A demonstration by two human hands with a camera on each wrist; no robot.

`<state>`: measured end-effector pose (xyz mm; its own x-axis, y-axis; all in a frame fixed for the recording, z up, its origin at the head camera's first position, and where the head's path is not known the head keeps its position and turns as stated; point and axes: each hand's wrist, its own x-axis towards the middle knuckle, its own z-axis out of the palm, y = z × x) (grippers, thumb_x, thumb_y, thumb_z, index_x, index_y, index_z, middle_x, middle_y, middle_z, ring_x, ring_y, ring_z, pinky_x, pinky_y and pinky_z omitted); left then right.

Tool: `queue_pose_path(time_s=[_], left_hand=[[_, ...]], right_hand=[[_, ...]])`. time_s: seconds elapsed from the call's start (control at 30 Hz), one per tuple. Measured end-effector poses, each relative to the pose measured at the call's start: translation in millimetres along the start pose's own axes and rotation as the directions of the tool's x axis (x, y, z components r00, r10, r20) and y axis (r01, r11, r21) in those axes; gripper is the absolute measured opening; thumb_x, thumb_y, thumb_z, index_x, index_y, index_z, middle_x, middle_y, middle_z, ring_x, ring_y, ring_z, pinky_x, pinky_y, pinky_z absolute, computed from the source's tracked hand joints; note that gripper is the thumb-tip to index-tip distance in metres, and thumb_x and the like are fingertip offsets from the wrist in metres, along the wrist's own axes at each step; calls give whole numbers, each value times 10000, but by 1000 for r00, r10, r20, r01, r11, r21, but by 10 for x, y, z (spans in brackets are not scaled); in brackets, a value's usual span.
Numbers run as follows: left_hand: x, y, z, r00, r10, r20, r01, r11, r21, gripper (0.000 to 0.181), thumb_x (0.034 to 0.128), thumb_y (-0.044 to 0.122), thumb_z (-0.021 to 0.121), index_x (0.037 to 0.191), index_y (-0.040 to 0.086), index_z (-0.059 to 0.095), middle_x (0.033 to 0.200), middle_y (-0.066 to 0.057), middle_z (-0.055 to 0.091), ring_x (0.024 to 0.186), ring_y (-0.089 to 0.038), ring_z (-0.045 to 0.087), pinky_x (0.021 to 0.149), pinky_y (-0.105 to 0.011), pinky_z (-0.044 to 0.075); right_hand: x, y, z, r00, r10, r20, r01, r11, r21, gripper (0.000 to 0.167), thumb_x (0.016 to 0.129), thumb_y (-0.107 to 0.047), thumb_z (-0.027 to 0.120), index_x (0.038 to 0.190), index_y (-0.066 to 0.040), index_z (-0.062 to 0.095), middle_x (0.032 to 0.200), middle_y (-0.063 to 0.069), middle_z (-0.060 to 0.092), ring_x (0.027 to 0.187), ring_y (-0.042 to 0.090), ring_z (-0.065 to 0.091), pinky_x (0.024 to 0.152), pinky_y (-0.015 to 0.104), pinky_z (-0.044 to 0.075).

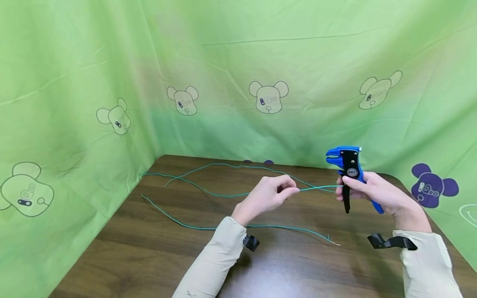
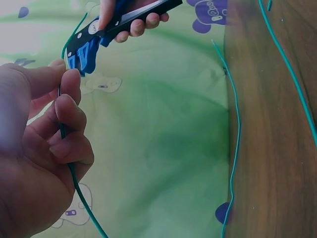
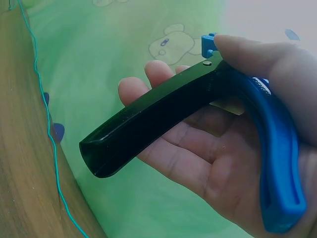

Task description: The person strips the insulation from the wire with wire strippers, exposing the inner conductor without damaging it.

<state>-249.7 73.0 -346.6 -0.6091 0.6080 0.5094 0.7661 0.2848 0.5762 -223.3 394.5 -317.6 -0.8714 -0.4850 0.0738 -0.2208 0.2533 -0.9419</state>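
Note:
My left hand (image 1: 266,194) pinches a thin green wire (image 1: 316,188) between thumb and fingers. In the left wrist view this wire (image 2: 84,198) runs through the curled fingers, and its free end extends past the tool's head. A blue and black wire stripper (image 1: 350,161) is held upright in my right hand (image 1: 387,196), its head pointing left. The right wrist view shows its black handle (image 3: 148,124) and blue handle (image 3: 282,173) spread apart, with the thumb near the pivot. Whether the wire touches the stripper, I cannot tell.
A second green wire (image 1: 223,164) curves along the back of the brown wooden table (image 1: 149,265). Nearer lies another green wire (image 1: 186,226), its right end bare, beside a short green scrap (image 1: 328,237). A green printed curtain (image 1: 223,54) hangs behind and at the sides.

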Motion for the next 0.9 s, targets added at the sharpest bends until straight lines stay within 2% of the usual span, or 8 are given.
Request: queue_pose_path(time_s=[0.3, 0.5, 0.67, 0.9], left_hand=[[-19, 5, -113, 999, -7, -33, 6, 999, -34, 85, 966, 246, 635, 913, 183, 652, 658, 93, 528, 558, 23, 431, 547, -117, 371], [-30, 28, -212, 999, -17, -45, 14, 998, -53, 86, 963, 238, 638, 913, 171, 658, 667, 80, 548, 568, 7, 459, 532, -134, 371], [-38, 33, -287, 998, -10, -62, 6, 998, -60, 110, 972, 247, 626, 931, 152, 667, 675, 61, 567, 565, -3, 464, 531, -139, 366], [-43, 11, -349, 997, -24, -72, 17, 996, -89, 83, 968, 260, 632, 915, 203, 660, 693, 9, 618, 596, -11, 521, 541, -155, 388]], right_hand=[[26, -6, 30, 999, -35, 40, 35, 999, -2, 287, 1068, -64, 326, 1121, -14, 604, 1008, 61, 712, 925, 232, 725, 845, 345, 575], [34, -29, 63, 998, -41, 55, 41, 999, 2, 282, 1066, -56, 329, 1119, -20, 604, 1008, 105, 707, 932, 241, 720, 856, 352, 571], [42, -25, 91, 997, -51, 64, 50, 999, 12, 280, 1064, -50, 329, 1120, -16, 601, 1009, 71, 702, 931, 235, 716, 855, 365, 572], [61, -37, 143, 994, -76, 82, 74, 997, 29, 265, 1061, -35, 328, 1135, 76, 556, 1006, 47, 699, 933, 209, 714, 850, 360, 573]])
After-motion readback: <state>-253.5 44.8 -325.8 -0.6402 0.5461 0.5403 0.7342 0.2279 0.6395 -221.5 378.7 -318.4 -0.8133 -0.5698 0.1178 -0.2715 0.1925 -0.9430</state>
